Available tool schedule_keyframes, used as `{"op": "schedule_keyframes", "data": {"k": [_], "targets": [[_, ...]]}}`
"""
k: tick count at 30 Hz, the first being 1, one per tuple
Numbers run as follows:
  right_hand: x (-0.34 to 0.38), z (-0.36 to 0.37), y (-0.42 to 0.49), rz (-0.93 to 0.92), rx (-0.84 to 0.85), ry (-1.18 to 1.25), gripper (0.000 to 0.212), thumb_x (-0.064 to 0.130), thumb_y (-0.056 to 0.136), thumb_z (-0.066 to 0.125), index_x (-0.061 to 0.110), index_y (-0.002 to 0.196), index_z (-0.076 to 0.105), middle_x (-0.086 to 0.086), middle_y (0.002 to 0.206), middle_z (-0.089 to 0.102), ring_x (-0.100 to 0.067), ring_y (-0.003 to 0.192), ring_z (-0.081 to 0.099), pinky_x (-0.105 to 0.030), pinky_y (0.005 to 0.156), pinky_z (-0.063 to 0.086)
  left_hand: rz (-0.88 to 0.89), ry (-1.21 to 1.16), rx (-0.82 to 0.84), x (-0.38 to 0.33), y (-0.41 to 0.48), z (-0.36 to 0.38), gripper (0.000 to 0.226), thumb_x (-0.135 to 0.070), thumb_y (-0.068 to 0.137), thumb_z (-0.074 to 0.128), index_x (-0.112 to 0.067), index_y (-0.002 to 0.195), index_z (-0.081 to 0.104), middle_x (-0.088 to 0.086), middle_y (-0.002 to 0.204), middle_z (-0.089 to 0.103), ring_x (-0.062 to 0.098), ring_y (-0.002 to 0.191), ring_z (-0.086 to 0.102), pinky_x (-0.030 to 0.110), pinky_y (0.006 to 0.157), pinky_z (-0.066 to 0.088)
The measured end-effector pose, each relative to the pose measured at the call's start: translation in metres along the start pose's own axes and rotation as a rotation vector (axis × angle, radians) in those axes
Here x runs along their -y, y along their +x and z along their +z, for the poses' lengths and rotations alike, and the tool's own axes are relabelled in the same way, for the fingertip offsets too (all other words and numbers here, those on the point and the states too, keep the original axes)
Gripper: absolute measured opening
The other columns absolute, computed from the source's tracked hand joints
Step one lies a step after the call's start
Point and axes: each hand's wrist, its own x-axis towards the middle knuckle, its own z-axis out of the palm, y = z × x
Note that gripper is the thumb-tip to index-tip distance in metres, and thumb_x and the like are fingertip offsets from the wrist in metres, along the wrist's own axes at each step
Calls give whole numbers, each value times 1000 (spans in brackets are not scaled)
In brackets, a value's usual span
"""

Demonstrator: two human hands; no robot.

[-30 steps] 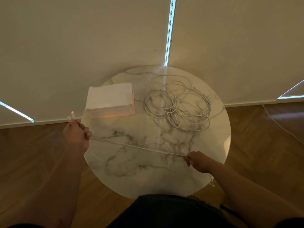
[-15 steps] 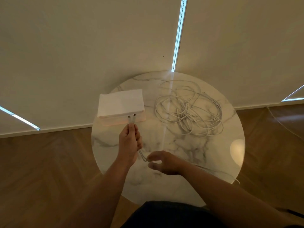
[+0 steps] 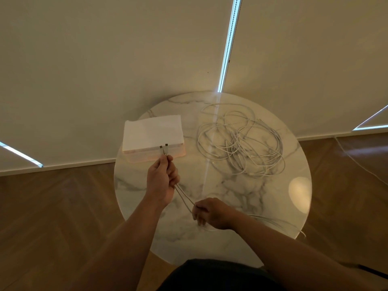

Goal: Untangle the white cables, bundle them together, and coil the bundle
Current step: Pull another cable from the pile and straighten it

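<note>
A tangled heap of white cables (image 3: 241,141) lies on the back right of the round marble table (image 3: 231,192). My left hand (image 3: 161,181) is closed on two cable ends, whose plugs (image 3: 163,149) stick up side by side above my fingers. The two strands (image 3: 183,197) run down and right from that hand into my right hand (image 3: 210,213), which pinches them just above the tabletop. Beyond my right hand the strands trail to the right (image 3: 279,222) and drop over the table's front right edge.
A white box (image 3: 152,135) with a pinkish front stands on the back left of the table, just behind the plugs. Pale blinds hang behind the table. Wooden floor surrounds it, and a thin cord (image 3: 357,160) lies on the floor at right.
A second ago my hands held one strand stretched wide across the table. My left hand has come in over the table with two plugs upright, and my right hand now pinches both strands close below it.
</note>
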Motion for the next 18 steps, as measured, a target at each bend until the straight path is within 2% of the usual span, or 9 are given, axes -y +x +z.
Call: {"op": "schedule_keyframes", "data": {"k": [2,5,7,9,11,12,15,18], "targets": [[1,-1,-1,8,18,17,30,30,99,46,16,86,69,6,73,64,-12,72,61,-27,72,47,-9,-39,-15,0,2,3,34,-26,106,32,-16,80,51,-7,51,29,6,41,20,20,38,17],[2,-2,-4,3,42,96,52,58,95,42,21,71,69,3,77,69,-11,76,62,-34,83,48,-23,-61,-59,-6,7,7,37,-29,106,31,-20,76,49,-7,52,30,7,42,22,21,38,20],[-2,-5,-6,6,47,179,67,63,94,42,7,64,64,-4,75,73,-16,77,67,-37,89,48,-44,-57,-94,-7,10,7,38,-30,106,31,-23,74,49,-7,52,30,9,41,23,20,39,24],[-5,-13,-8,6,30,148,79,68,89,44,-6,64,55,-10,60,67,-17,61,66,-36,81,51,-56,-30,-120,-7,14,2,37,-30,106,31,-24,74,47,-8,51,29,8,40,20,18,38,21],[-11,-25,-9,2,-27,-17,70,68,88,48,5,57,47,-7,49,51,-9,42,50,-32,61,46,-60,-5,-167,-11,23,-10,35,-32,106,32,-25,74,46,-9,49,29,6,38,18,16,36,17],[-19,-32,-9,18,-53,-105,63,64,89,50,12,54,42,-4,47,44,-7,38,42,-31,56,40,-60,7,-206,-15,28,-18,35,-33,106,32,-25,74,45,-10,47,29,6,36,18,16,35,16],[-51,-57,-21,151,-20,-225,54,50,96,51,18,54,39,2,46,40,-6,33,38,-30,54,36,-32,47,-354,-40,47,-50,34,-28,103,35,-25,70,42,-10,42,29,5,32,19,14,32,16],[-98,-73,-48,291,4,-279,54,52,96,48,17,56,41,1,53,40,-6,43,39,-26,52,31,18,69,-462,-63,59,-83,33,-27,103,37,-25,70,42,-12,41,30,5,31,20,16,32,14]]}}
